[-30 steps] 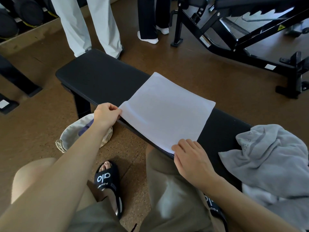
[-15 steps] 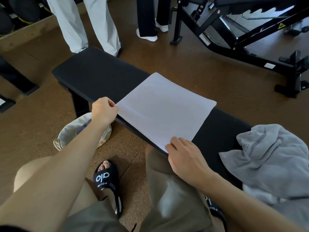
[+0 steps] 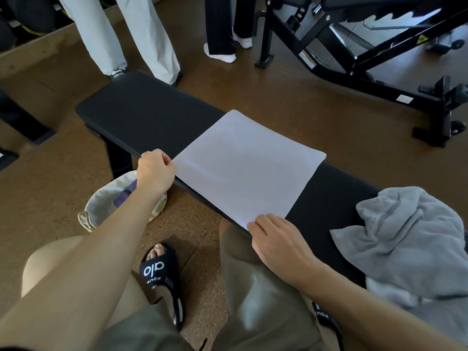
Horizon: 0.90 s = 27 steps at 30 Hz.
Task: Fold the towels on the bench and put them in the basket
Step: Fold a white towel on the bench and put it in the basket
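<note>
Over the last second the white towel (image 3: 249, 163) barely shifts on the surface (image 3: 152, 117), its near corners pinched by the left hand (image 3: 155, 168) and right hand (image 3: 274, 236), suggesting another fold before the basket (image 3: 101, 206).

One long black padded table (image 3: 141, 115) carries two towels: one flat white square towel (image 3: 248, 163) at the centre and one crumpled grey terry towel (image 3: 410, 244) at 4 o'clock. One round pale woven basket (image 3: 101, 206) sits on the floor at 8 o'clock. Two bare hands show: one left hand (image 3: 155, 168), one right hand (image 3: 278, 239). Two black slide sandals: one (image 3: 162, 272) at 6 o'clock, another (image 3: 326, 323) at 5 o'clock.
</note>
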Each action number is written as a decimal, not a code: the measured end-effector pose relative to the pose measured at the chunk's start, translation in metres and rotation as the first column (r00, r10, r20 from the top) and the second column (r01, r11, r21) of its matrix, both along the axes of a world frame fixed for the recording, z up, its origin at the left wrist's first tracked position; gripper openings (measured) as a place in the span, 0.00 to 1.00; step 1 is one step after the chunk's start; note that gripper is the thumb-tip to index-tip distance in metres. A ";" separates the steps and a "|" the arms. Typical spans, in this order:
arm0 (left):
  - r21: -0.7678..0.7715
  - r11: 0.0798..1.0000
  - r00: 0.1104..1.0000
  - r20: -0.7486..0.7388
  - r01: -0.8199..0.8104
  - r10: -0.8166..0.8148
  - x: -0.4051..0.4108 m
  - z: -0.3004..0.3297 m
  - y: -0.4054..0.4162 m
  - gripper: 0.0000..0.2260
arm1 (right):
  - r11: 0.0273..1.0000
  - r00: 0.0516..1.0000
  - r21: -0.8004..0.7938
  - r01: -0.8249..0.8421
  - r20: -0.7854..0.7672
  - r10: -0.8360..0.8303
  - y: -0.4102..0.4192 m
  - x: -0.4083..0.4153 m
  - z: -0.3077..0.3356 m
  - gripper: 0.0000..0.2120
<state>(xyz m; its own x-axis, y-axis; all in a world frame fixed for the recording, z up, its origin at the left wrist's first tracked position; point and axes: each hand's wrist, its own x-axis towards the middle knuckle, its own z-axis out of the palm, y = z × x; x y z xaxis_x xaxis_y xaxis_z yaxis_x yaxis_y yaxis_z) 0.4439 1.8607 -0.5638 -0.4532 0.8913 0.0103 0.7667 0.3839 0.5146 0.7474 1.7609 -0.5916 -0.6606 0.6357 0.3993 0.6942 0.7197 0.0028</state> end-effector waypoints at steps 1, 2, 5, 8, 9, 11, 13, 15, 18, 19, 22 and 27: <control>0.001 1.000 1.000 -0.002 -0.004 0.004 0.001 -0.001 0.000 0.04 | 1.000 1.000 0.002 -0.010 -0.013 0.010 0.000 0.000 0.001 0.10; 0.003 1.000 1.000 -0.009 -0.007 0.007 0.002 -0.001 0.000 0.04 | 1.000 1.000 -0.006 -0.024 -0.016 0.024 -0.001 -0.001 0.000 0.10; 0.016 1.000 0.999 -0.037 -0.002 0.003 0.004 -0.002 -0.001 0.04 | 0.997 0.998 -0.063 -0.047 0.038 0.049 -0.006 -0.001 -0.006 0.13; 0.022 1.000 0.997 -0.071 0.003 -0.002 0.007 -0.002 -0.005 0.04 | 0.995 0.998 -0.092 -0.034 0.053 0.039 -0.006 -0.002 -0.007 0.14; 0.027 1.000 0.997 -0.077 0.004 -0.002 0.008 -0.002 -0.007 0.03 | 0.995 0.998 -0.095 -0.031 0.052 0.036 -0.006 -0.002 -0.007 0.13; 0.030 1.000 0.995 -0.098 0.004 -0.002 0.013 0.001 -0.010 0.05 | 0.995 0.998 -0.100 -0.025 0.050 0.030 -0.007 0.001 -0.007 0.10; 0.032 0.998 0.958 -0.282 0.061 -0.050 0.016 0.005 -0.013 0.10 | 0.994 0.999 -0.113 -0.014 0.047 0.019 -0.008 0.002 -0.007 0.09; 0.081 0.964 0.870 -0.456 0.252 -0.189 0.026 0.009 -0.016 0.14 | 0.992 0.999 -0.128 -0.001 0.038 0.006 -0.009 0.003 -0.005 0.08; 0.002 0.834 0.745 -0.450 0.552 -0.493 0.063 0.011 -0.025 0.20 | 0.990 0.999 -0.142 0.000 0.042 0.006 -0.008 0.001 -0.001 0.08; -0.082 0.802 0.719 -0.396 0.592 -0.571 0.075 0.007 -0.029 0.22 | 0.989 0.999 -0.151 -0.003 0.049 0.010 -0.008 0.000 0.000 0.09; -0.317 0.733 0.691 -0.252 0.602 -0.677 0.080 -0.015 -0.040 0.29 | 0.983 0.999 -0.182 -0.011 0.051 0.021 -0.006 -0.002 0.001 0.12; -0.260 0.588 0.492 -0.352 0.766 -0.796 0.050 -0.017 -0.037 0.30 | 0.954 1.000 -0.301 0.000 0.012 0.004 0.000 0.000 0.004 0.09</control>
<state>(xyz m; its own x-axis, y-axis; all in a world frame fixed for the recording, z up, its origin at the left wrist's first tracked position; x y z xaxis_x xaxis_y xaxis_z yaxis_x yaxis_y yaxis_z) 0.4940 1.8236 -0.5806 0.4640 0.8836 -0.0627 0.8842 -0.4578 0.0929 0.7479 1.7608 -0.5874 -0.6661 0.7235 0.1811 0.6938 0.6902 -0.2056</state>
